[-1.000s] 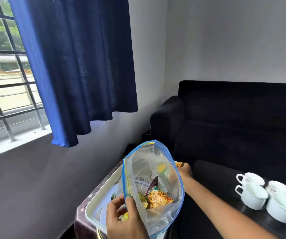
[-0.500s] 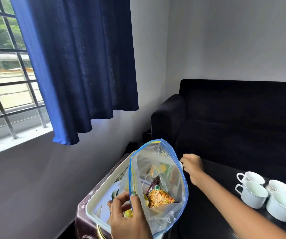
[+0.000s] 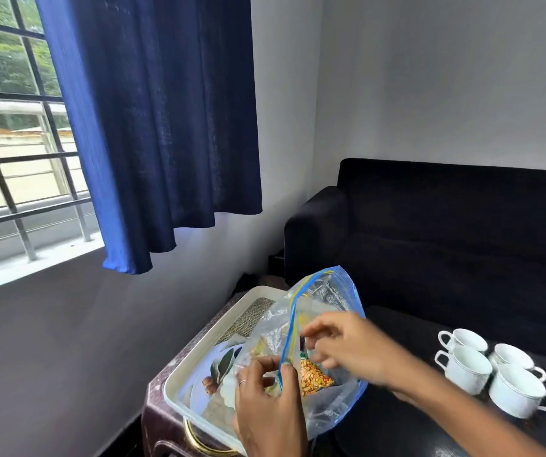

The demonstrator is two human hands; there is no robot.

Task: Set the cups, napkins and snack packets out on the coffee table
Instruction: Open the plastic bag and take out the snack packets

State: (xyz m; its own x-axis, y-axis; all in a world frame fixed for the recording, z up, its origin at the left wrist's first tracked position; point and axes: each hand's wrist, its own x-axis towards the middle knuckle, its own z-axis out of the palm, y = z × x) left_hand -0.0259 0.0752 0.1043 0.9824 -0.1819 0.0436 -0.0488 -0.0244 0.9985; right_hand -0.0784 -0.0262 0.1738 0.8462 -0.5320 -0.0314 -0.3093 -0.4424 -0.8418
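While the left hand (image 3: 270, 404) pinches the near lip of the clear zip bag (image 3: 322, 354) between thumb and fingers, keeping the mouth pulled open, the right hand (image 3: 347, 349) reaches in at that mouth with its fingers spread and loosely bent; it is blurred, and I cannot tell whether they have closed on anything. The bag is held up over the tray, I would say, so that its contents slide to the bottom and can be picked out one at a time. Inside the bag, low down, one snack packet (image 3: 314, 377) with orange and yellow pieces shows plainly; there is yellow-green colour just left of it that may be a second packet, but I cannot count it for sure.

Under the bag sits one white tray (image 3: 199, 354), on a dark maroon stand at the bag's left. To the right of the bag, well apart from it, four white cups (image 3: 466, 367) stand bunched together on the dark coffee table (image 3: 406, 328), handles out, so the cups look already set down. No napkins are clearly visible. Behind the bag is one black sofa (image 3: 446, 232), and up to its left one blue curtain (image 3: 156, 127) hangs beside the barred window (image 3: 11, 143).
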